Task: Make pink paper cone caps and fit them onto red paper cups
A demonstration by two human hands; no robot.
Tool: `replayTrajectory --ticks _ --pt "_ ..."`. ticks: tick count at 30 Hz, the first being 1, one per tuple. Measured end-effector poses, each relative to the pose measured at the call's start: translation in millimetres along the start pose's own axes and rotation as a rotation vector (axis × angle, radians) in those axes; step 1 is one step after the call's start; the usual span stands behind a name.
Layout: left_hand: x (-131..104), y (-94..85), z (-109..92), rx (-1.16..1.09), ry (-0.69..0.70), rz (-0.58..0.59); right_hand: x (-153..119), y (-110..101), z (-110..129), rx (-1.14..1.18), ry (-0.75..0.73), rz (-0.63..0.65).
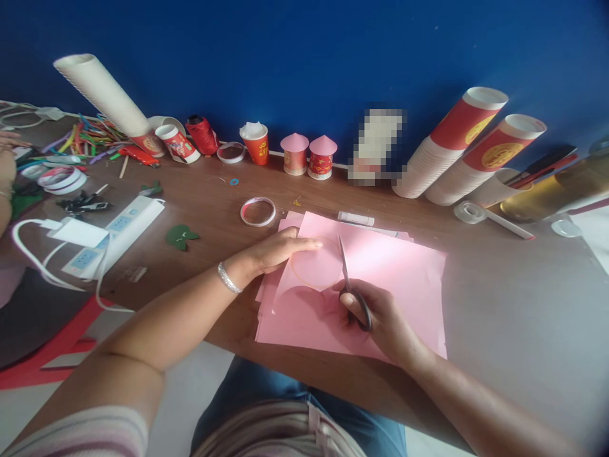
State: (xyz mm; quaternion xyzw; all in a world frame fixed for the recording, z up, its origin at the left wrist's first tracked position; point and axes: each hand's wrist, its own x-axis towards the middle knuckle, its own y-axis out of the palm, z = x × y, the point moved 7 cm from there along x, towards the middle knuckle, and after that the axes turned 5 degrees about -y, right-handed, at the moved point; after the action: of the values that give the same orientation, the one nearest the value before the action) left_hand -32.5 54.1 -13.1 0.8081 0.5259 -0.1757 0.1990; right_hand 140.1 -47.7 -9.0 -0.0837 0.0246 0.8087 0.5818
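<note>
My right hand [383, 317] is wrapped round the dark handles of a pair of scissors [347, 270]. Their blades point away from me, over a sheet of pink paper [404, 279], by the right side of a round outline drawn on it. My left hand [278, 251] grips the sheet at its left edge, thumb lying on top inside the outline and the other fingers mostly hidden. More pink sheets lie under this one. Whether the blades are parted, I cannot tell. Just behind the paper is a white glue stick [356, 219].
A roll of tape [257, 211], green cut-outs [181, 237] and a power strip [114, 238] with cables lie to the left. Along the blue wall stand two small cups with pink cone roofs [320, 158], a red cup [257, 145] and tall paper-cup stacks [440, 143]. Another person's arm shows at far left.
</note>
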Motion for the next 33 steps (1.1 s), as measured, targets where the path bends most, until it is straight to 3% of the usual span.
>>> replayTrajectory --ticks 2,4,13,33 --pt "0.9 -6.0 2.1 -0.038 -0.006 -0.095 0.1 0.2 0.7 -0.006 -0.017 0.007" --pt "1.9 -7.5 3.8 -0.057 -0.006 -0.115 0.0 0.2 -0.1 -0.012 -0.026 0.011" --pt "1.9 -4.8 -1.0 -0.017 0.078 -0.012 0.7 -2.1 -2.8 -0.029 -0.029 0.025" --pt "0.6 -1.5 -8.0 0.013 0.124 0.053 0.2 -3.4 -1.9 -0.035 -0.033 0.051"
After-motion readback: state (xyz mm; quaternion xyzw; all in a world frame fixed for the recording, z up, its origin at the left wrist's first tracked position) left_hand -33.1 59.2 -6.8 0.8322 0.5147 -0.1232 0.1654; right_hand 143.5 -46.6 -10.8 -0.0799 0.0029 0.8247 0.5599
